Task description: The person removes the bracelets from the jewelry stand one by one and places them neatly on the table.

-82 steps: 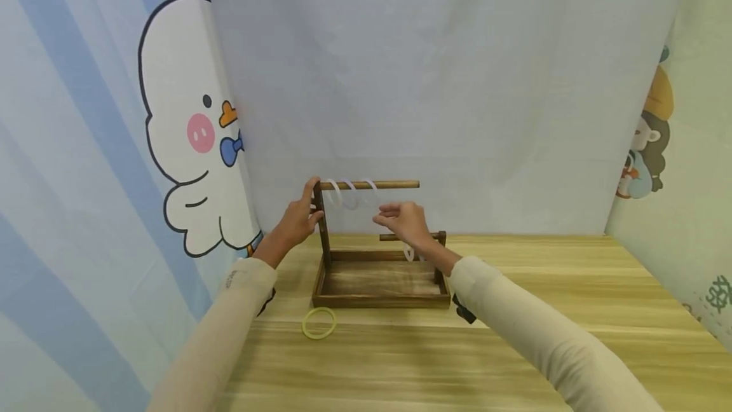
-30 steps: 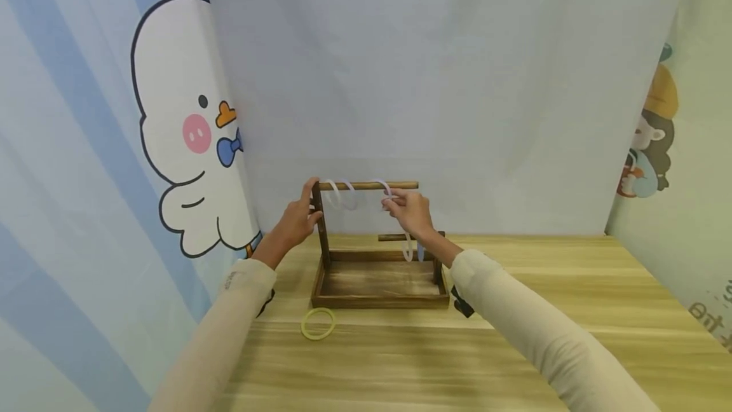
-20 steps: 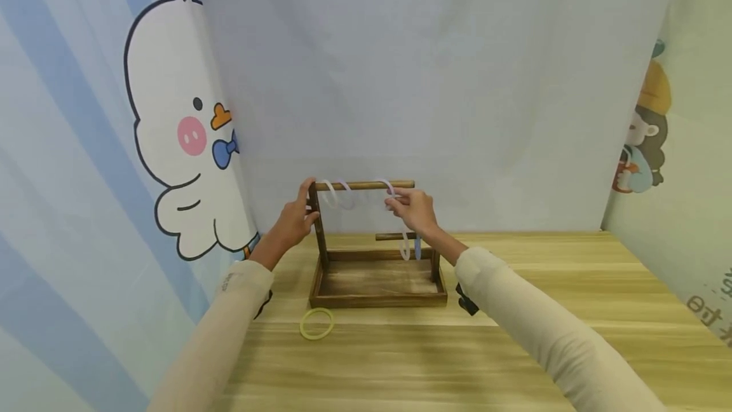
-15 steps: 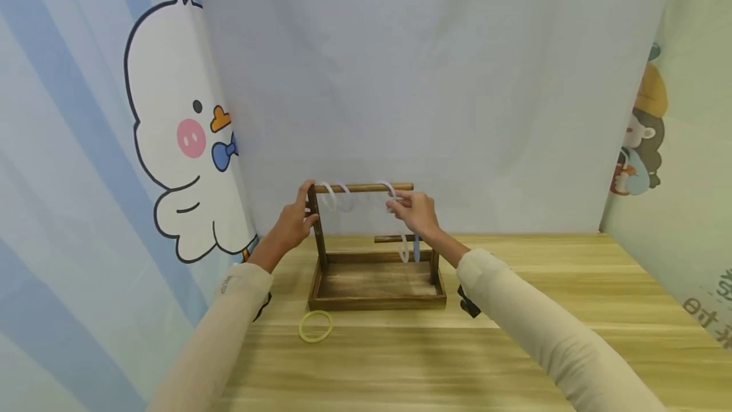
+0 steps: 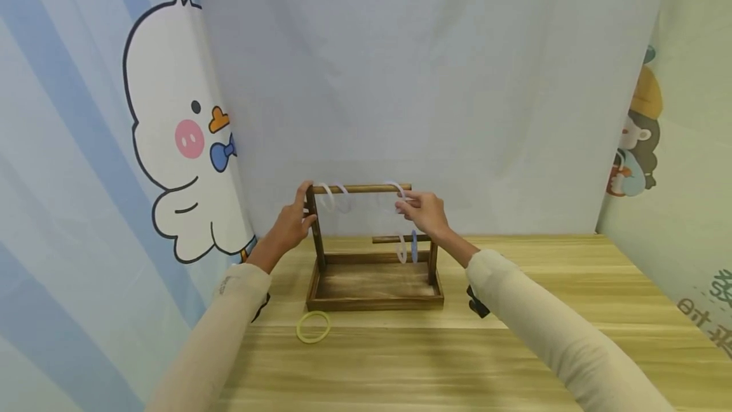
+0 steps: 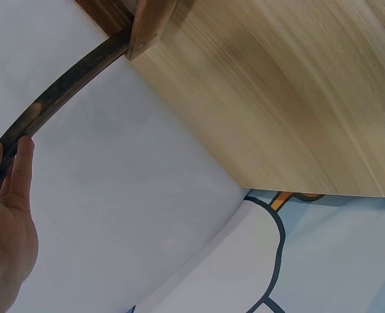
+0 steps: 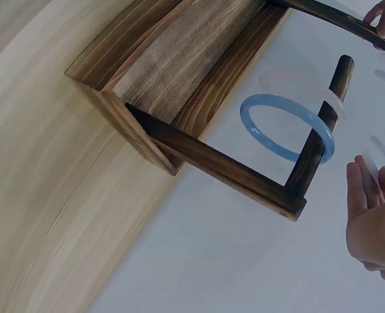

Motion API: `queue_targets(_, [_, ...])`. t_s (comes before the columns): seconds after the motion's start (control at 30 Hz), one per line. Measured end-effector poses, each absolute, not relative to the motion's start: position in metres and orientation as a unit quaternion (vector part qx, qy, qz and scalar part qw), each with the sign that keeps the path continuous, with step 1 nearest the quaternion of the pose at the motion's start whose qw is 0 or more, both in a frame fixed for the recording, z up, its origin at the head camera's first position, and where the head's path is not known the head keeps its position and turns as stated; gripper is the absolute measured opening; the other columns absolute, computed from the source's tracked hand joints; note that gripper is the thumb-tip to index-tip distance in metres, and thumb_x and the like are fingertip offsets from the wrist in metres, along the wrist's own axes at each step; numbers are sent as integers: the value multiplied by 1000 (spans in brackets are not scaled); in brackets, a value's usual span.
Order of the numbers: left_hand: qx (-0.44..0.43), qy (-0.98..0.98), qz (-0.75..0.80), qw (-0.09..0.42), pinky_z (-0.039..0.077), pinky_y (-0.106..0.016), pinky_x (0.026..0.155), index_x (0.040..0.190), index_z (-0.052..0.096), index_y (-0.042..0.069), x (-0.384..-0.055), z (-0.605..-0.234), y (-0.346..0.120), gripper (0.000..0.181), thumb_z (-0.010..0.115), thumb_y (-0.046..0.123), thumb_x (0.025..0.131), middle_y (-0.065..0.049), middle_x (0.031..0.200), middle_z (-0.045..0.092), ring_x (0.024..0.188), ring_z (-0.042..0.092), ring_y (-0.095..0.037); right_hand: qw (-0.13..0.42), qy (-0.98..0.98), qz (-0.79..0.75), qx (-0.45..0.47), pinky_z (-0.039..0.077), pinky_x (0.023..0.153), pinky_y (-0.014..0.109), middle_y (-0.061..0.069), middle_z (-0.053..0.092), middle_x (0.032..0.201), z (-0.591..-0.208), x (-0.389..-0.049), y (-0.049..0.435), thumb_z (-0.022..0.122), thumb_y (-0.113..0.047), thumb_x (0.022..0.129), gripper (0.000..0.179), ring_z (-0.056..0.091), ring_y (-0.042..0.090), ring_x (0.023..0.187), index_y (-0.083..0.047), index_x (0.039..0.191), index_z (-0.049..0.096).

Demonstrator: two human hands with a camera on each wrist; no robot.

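On the left, my left hand (image 5: pixel 293 224) grips the top of the stand's tall wooden post (image 6: pixel 62 85), thumb on its near side. My right hand (image 5: pixel 426 212) pinches a pale lilac bangle (image 5: pixel 394 183), which loops around the upper bar (image 5: pixel 366 188) close to its free right end. Farther left on that bar hang a white bangle (image 5: pixel 330 194) and another lilac bangle (image 5: pixel 345 193). Below the right hand, the short lower bar (image 5: pixel 384 240) carries a blue bangle (image 5: pixel 414 248) and a whitish one (image 5: pixel 405 253).
The stand's shallow wooden tray base (image 5: pixel 374 304) rests on the wood-grain table (image 5: pixel 457 361). A yellow bangle (image 5: pixel 311 341) lies flat in front of its left corner. A pale curtain (image 5: pixel 457 94) hangs behind, with printed cloths at both sides.
My right hand, earlier under the middle of the upper bar, has taken hold of the lilac bangle and slid it right towards the bar's end. My left hand stays on the post.
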State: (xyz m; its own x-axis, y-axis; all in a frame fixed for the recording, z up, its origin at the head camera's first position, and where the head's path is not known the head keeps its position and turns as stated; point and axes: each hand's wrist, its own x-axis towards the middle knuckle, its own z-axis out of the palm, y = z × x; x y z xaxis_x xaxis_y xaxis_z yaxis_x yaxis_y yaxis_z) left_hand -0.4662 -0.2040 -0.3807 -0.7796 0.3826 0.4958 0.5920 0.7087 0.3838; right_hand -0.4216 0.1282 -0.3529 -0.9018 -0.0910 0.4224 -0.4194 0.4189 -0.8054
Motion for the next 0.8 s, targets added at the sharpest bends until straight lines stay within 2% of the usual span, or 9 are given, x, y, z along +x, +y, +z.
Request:
queue_targets(0.17, [-274, -902, -271, 196, 61, -54, 82, 159, 13, 12, -466, -381, -202, 77, 63, -2, 102, -34, 116, 69, 104, 71, -47, 157, -831, 514, 146, 63, 83, 38, 25, 74, 111, -354, -422, 137, 66, -7, 103, 32, 74, 39, 102, 5, 133, 67])
queue_targets(0.4, [-291, -896, -259, 216, 62, -54, 79, 158, 16, 5, -463, -382, -202, 76, 65, -4, 100, -33, 106, 71, 97, 72, -47, 147, -833, 518, 130, 63, 83, 35, 24, 74, 114, -348, -418, 141, 67, -8, 103, 32, 74, 38, 103, 5, 132, 68])
queue_targets(0.67, [-295, -893, -259, 220, 62, -54, 78, 158, 16, 6, -464, -380, -204, 76, 64, -4, 100, -34, 107, 70, 97, 72, -47, 141, -844, 505, 111, 63, 83, 38, 24, 73, 114, -339, -418, 148, 68, -9, 102, 38, 77, 33, 96, 7, 137, 63])
queue_targets(0.8, [-294, -895, -260, 215, 62, -54, 78, 158, 15, 6, -465, -380, -203, 77, 64, -4, 100, -34, 107, 70, 97, 72, -47, 132, -841, 514, 101, 63, 84, 37, 26, 72, 116, -337, -415, 152, 68, -8, 102, 39, 75, 37, 101, 8, 138, 61])
